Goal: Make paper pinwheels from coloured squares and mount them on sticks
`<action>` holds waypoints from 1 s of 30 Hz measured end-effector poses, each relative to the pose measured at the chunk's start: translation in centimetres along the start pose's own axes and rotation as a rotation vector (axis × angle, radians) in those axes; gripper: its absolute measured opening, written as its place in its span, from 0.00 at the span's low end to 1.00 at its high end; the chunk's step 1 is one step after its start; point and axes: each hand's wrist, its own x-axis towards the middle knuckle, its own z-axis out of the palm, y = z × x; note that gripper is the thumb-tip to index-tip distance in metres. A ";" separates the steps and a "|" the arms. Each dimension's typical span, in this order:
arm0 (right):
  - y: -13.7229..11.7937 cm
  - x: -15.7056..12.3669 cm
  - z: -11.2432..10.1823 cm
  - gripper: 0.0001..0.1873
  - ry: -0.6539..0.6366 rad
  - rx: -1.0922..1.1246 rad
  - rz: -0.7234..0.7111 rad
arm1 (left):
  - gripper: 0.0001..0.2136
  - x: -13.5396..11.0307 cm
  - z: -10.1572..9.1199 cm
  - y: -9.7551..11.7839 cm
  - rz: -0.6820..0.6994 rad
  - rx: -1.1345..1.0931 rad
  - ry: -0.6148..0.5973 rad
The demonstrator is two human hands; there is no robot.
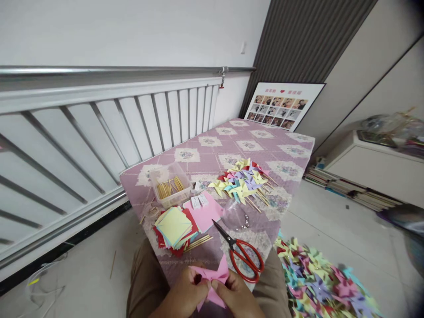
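A pink paper pinwheel (pixel 222 267) is between my two hands at the near edge of the table, its corners folded in toward the middle. My left hand (pixel 188 289) grips its left side, thumb pressed near the centre. On the other side my right hand (pixel 236 293) pinches it, with the thumb also at the centre. Red-handled scissors (pixel 244 259) lie just beyond my right hand, blades pointing away to the left. Ahead of my left hand are a stack of coloured paper squares (pixel 174 225) and several thin wooden sticks (pixel 198 243). Whether a pin is in the pinwheel is hidden.
A clear plastic box (pixel 177 198) holds short sticks. Small white boxes (pixel 199 202) rest on pink paper, beside a transparent round dish (pixel 233 215). Finished pinwheels (pixel 245 181) lie farther back; a larger heap (pixel 318 282) is on the floor at right. A white radiator (pixel 132 121) borders the table.
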 end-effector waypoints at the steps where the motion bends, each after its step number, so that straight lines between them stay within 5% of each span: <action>1: 0.3 0.0 0.1 0.26 0.011 0.000 0.019 | 0.10 -0.1 0.0 0.0 -0.019 0.000 0.016; 14: 1.1 1.9 -1.1 0.20 0.170 0.000 -0.014 | 0.11 1.9 -0.6 -1.9 -0.007 -0.155 0.127; 17: 1.2 3.2 -2.6 0.16 0.253 -0.293 -0.155 | 0.13 2.4 -1.2 -3.1 0.019 -0.254 0.084; 22: 0.9 6.0 -3.4 0.09 0.276 -0.957 -0.317 | 0.10 2.4 -2.1 -4.7 0.062 -0.034 -0.076; 30: -0.2 11.1 -2.4 0.10 0.179 -1.286 -0.285 | 0.09 3.0 -2.3 -5.1 0.118 0.017 -0.098</action>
